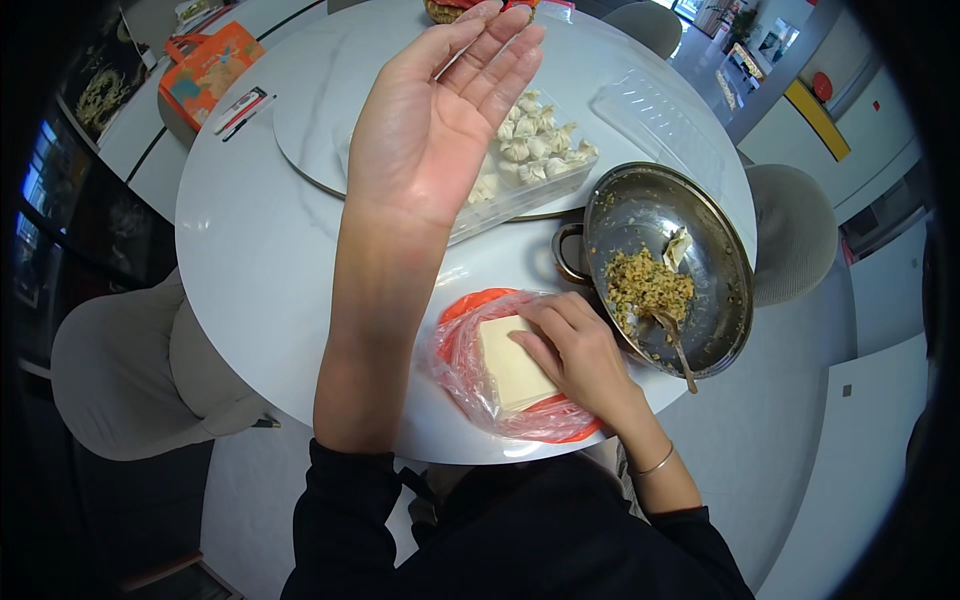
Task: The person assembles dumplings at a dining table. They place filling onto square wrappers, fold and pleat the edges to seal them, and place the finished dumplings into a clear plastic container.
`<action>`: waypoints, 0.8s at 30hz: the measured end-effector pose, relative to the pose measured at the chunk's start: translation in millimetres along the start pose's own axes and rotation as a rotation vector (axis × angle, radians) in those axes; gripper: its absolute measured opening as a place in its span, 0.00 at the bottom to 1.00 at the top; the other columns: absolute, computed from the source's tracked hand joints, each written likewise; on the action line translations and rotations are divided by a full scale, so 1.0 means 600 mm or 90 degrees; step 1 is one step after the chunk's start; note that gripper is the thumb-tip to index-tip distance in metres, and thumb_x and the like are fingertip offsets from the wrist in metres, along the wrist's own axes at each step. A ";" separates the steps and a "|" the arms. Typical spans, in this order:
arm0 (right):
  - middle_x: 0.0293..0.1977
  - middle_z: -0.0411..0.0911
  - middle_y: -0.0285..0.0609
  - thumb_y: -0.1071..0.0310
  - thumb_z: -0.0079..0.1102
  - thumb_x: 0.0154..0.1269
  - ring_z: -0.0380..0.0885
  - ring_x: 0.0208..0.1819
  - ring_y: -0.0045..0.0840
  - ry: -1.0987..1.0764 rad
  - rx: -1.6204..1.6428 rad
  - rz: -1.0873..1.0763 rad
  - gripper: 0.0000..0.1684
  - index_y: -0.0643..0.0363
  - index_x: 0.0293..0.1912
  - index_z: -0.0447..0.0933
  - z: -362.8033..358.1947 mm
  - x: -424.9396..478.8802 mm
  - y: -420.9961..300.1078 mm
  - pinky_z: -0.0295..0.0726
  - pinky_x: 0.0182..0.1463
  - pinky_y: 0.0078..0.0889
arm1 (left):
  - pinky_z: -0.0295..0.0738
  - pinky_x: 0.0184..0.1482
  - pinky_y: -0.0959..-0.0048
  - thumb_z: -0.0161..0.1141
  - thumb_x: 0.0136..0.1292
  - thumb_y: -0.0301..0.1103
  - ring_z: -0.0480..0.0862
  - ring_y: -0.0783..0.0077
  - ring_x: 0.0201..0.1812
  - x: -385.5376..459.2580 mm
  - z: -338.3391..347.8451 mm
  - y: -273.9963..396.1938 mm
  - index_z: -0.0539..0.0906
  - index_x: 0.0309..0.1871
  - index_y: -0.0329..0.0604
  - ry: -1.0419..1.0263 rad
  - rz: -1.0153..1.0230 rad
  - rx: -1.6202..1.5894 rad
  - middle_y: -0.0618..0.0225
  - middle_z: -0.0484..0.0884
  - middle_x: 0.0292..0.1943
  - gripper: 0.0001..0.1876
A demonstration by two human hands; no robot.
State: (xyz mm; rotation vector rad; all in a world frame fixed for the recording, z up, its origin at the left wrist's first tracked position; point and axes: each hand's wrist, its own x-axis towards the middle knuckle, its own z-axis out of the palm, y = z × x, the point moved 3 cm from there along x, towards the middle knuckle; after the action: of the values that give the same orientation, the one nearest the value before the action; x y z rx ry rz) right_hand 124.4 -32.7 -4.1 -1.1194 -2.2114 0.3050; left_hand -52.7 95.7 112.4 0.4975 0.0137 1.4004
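My left hand (442, 120) is raised over the table, palm up to the camera, fingers extended, holding nothing. My right hand (574, 345) rests on a stack of square dough wrappers (510, 367), thumb and fingers at its upper right edge; whether a wrapper is gripped is not clear. The stack lies in a clear plastic bag (469, 397) over a red one. To the right, a steel pan (720, 300) holds minced filling (645, 285), a crumpled wrapper (677, 250) and a spoon (679, 349). Behind my left hand, a clear plastic tray (525, 202) holds several folded dumplings (536, 139).
The round white table (247, 262) carries a turntable (307, 135). A clear plastic lid (652, 120) lies beyond the pan. Pens (244, 112) lie at the left rim, near an orange bag (214, 67). Chairs stand left (120, 367) and right (791, 232). A basket (446, 11) is at the far side.
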 end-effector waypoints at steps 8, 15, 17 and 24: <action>0.37 0.78 0.48 0.68 0.67 0.63 0.78 0.44 0.41 0.014 0.004 -0.015 0.12 0.64 0.45 0.81 -0.003 -0.002 0.000 0.79 0.48 0.40 | 0.71 0.72 0.53 0.51 0.70 0.21 0.71 0.45 0.69 -0.003 0.004 -0.005 0.67 0.62 0.23 0.015 0.000 0.016 0.41 0.72 0.63 0.19; 0.39 0.78 0.48 0.67 0.66 0.64 0.78 0.44 0.42 0.024 0.031 0.023 0.12 0.63 0.45 0.82 -0.004 0.003 -0.003 0.79 0.49 0.40 | 0.70 0.72 0.55 0.50 0.71 0.22 0.71 0.46 0.69 -0.015 0.027 -0.019 0.67 0.63 0.24 0.035 0.021 0.070 0.42 0.73 0.62 0.19; 0.38 0.78 0.49 0.67 0.66 0.64 0.76 0.44 0.42 0.008 0.047 0.028 0.12 0.63 0.45 0.82 0.001 0.003 0.002 0.78 0.50 0.40 | 0.70 0.72 0.55 0.50 0.72 0.22 0.71 0.47 0.69 -0.015 0.025 -0.021 0.67 0.63 0.24 0.049 0.014 0.068 0.43 0.73 0.62 0.19; 0.37 0.78 0.46 0.70 0.68 0.61 0.77 0.43 0.38 0.017 0.047 0.018 0.10 0.63 0.42 0.83 0.002 0.005 0.009 0.79 0.49 0.38 | 0.74 0.69 0.60 0.54 0.70 0.25 0.77 0.53 0.64 -0.015 0.028 -0.029 0.69 0.62 0.25 0.090 0.011 0.099 0.47 0.77 0.57 0.20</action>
State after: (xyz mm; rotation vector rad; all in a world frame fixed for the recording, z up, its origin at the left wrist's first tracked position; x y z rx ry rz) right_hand 125.9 -27.0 -6.0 -1.1098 -2.1444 0.3792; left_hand -33.3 80.2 119.1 0.5269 0.2344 1.4562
